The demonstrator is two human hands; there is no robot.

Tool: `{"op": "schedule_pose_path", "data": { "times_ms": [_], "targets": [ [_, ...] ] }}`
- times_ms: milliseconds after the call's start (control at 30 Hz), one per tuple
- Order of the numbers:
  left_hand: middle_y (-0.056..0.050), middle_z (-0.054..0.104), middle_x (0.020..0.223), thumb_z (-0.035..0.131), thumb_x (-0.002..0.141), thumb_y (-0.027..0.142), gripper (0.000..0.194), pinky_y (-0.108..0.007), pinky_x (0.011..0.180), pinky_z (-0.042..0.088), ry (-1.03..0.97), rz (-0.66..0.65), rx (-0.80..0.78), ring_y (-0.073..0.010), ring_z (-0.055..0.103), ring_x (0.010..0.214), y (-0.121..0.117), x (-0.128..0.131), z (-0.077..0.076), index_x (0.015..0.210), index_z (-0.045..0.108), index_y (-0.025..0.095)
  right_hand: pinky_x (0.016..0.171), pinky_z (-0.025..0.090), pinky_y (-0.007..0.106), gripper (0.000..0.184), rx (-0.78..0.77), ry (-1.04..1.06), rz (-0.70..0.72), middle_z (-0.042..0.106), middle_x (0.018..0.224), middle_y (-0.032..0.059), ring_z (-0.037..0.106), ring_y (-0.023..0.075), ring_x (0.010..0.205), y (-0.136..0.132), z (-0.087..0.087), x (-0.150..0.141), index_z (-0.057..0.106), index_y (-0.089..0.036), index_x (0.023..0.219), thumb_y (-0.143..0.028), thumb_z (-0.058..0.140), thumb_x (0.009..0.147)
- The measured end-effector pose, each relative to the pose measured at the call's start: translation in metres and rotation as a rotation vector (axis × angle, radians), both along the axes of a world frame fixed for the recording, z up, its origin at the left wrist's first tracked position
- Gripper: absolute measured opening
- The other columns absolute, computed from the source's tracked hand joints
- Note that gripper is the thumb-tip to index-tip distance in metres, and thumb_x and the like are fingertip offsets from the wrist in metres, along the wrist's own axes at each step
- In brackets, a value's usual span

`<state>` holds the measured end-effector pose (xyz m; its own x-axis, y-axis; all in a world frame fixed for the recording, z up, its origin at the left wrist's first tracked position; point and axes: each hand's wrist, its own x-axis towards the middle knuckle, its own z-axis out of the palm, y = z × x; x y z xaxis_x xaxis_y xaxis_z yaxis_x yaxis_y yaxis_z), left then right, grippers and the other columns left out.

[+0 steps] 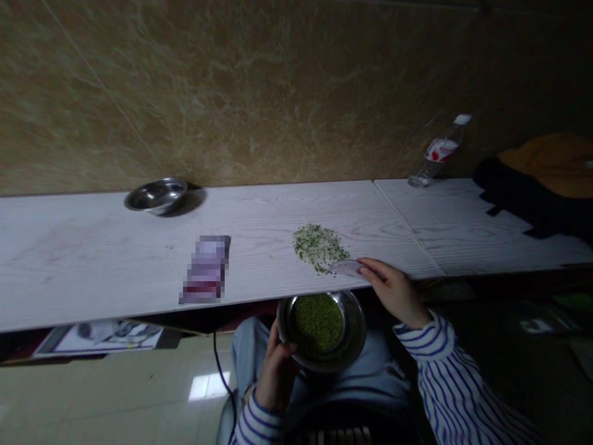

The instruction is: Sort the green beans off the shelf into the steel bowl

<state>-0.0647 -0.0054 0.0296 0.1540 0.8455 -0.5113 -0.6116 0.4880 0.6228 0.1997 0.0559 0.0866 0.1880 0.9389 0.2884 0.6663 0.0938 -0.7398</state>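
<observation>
My left hand grips the rim of a metal bowl at its left side, below the table's front edge and over my lap. Many small green beans, looking like mung beans, lie in the bowl. On the table just above it, a loose patch of green beans and pale grains is spread out. Between the thumb and fingers of my right hand is a thin, flat, pale translucent piece; its exact kind is unclear. Its tip touches or nearly touches the patch's lower right edge.
An empty-looking metal bowl stands at the back left. Nearer lies a blurred-out phone-like slab. A plastic bottle leans or stands by the wall at right, beside dark and orange-brown cloth. The white table ends above my knees.
</observation>
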Motion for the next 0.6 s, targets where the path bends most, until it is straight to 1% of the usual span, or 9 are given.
{"op": "schedule_pose_path", "data": {
  "times_ms": [133, 233, 400, 600],
  "targets": [
    [-0.009, 0.069, 0.127, 0.069, 0.067, 0.027, 0.086, -0.046, 0.09, 0.053, -0.014, -0.002, -0.004, -0.0385, 0.062, 0.117, 0.0004, 0.0002, -0.0003, 0.151, 0.048, 0.031, 0.098, 0.059, 0.043, 0.029, 0.003, 0.003, -0.008, 0.079, 0.114, 0.0075, 0.074, 0.0268, 0.108, 0.0015, 0.0009, 0.0, 0.078, -0.025, 0.11, -0.036, 0.058, 0.092],
    [-0.008, 0.07, 0.126, 0.069, 0.067, 0.026, 0.083, -0.045, 0.09, 0.052, -0.019, -0.01, -0.011, -0.0376, 0.062, 0.117, 0.0006, -0.0002, 0.0006, 0.148, 0.051, 0.032, 0.097, 0.06, 0.042, 0.029, 0.007, 0.003, 0.009, 0.08, 0.113, 0.0072, 0.074, 0.0265, 0.106, 0.0025, 0.002, -0.0011, 0.078, -0.025, 0.11, -0.035, 0.058, 0.091],
    [-0.009, 0.071, 0.128, 0.072, 0.064, 0.024, 0.084, -0.048, 0.093, 0.052, -0.051, 0.009, -0.013, -0.0384, 0.062, 0.118, 0.0011, -0.0005, 0.0034, 0.145, 0.054, 0.029, 0.096, 0.06, 0.042, 0.029, -0.013, 0.001, 0.032, 0.08, 0.113, 0.0077, 0.075, 0.0266, 0.106, 0.0011, 0.0042, -0.0037, 0.078, -0.024, 0.109, -0.035, 0.057, 0.092],
    [-0.01, 0.07, 0.128, 0.07, 0.066, 0.026, 0.081, -0.046, 0.089, 0.054, -0.014, 0.002, -0.009, -0.0392, 0.06, 0.12, 0.0013, 0.0, 0.0025, 0.145, 0.054, 0.03, 0.097, 0.06, 0.042, 0.029, -0.021, -0.006, 0.032, 0.079, 0.113, 0.0074, 0.074, 0.0262, 0.107, 0.0005, 0.0045, -0.0038, 0.078, -0.024, 0.11, -0.034, 0.057, 0.092]
  ]
}}
